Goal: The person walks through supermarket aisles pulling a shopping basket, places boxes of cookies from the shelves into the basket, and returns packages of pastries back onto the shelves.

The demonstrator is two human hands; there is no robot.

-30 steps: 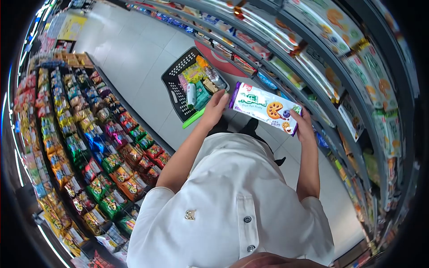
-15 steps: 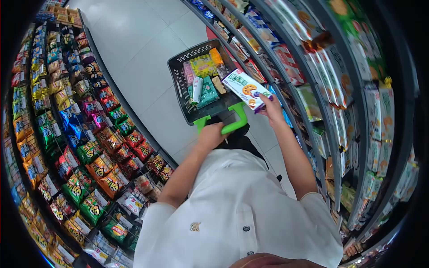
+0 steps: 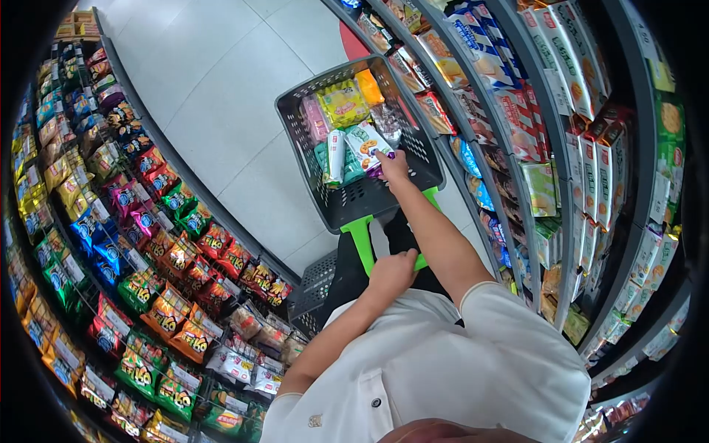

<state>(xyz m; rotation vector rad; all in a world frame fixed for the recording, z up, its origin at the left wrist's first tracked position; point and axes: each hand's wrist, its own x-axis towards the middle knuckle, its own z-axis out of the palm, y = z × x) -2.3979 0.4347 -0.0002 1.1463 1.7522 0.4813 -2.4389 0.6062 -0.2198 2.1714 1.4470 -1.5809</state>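
My left hand (image 3: 393,279) is wrapped round the green handle (image 3: 360,242) of a dark grey shopping basket (image 3: 367,213). Reaching into that basket, my right hand (image 3: 394,167) grips the lower corner of a white and purple biscuit pack (image 3: 362,143) with biscuits pictured on it. The pack lies over a teal pack (image 3: 354,171), beside a long white pack (image 3: 336,156). Farther up in the basket are a pink pack (image 3: 315,122), a yellow pack (image 3: 343,103), an orange pack (image 3: 370,86) and a silvery bag (image 3: 387,122).
Shelves of bagged snacks (image 3: 171,303) line the left side. On the right, shelves hold packaged biscuits (image 3: 509,114), close to the basket's side. Pale floor tiles (image 3: 214,96) run between them. Another grey perforated basket part (image 3: 314,288) shows by my legs.
My right hand has brought the biscuit pack from beside the right shelf down into the basket. The basket sits higher relative to my body, and my left hand still holds its handle.
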